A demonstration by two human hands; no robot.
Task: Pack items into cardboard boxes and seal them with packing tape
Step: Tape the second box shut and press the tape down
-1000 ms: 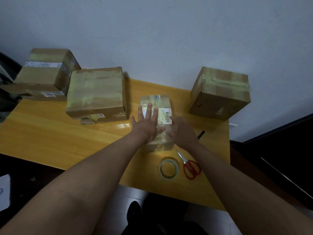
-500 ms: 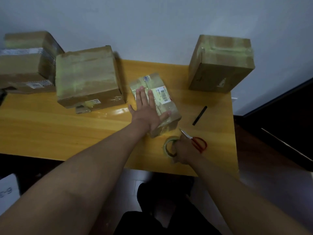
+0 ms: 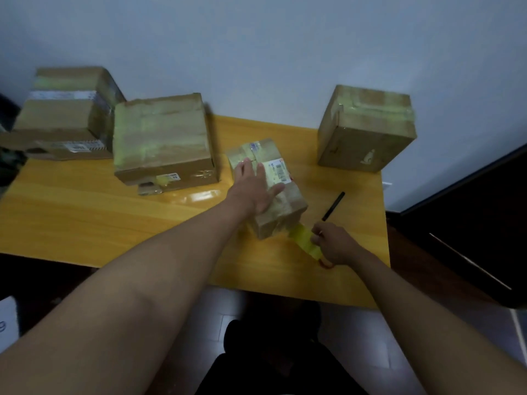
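A left hand (image 3: 256, 187) presses flat, fingers spread, on a small taped cardboard box (image 3: 281, 208) mid-bench (image 3: 85, 218). Near the front edge, the right hand (image 3: 335, 243) grips a packing tape roll (image 3: 306, 242), its strip touching the box.

Since a moment ago my right hand (image 3: 335, 245) picked up the tape roll (image 3: 306, 243) off the table and pulled a strip against the small box (image 3: 281, 215)'s near end.

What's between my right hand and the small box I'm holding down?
In the head view, a strip of yellowish packing tape spans from the small box to the right hand, which holds it.
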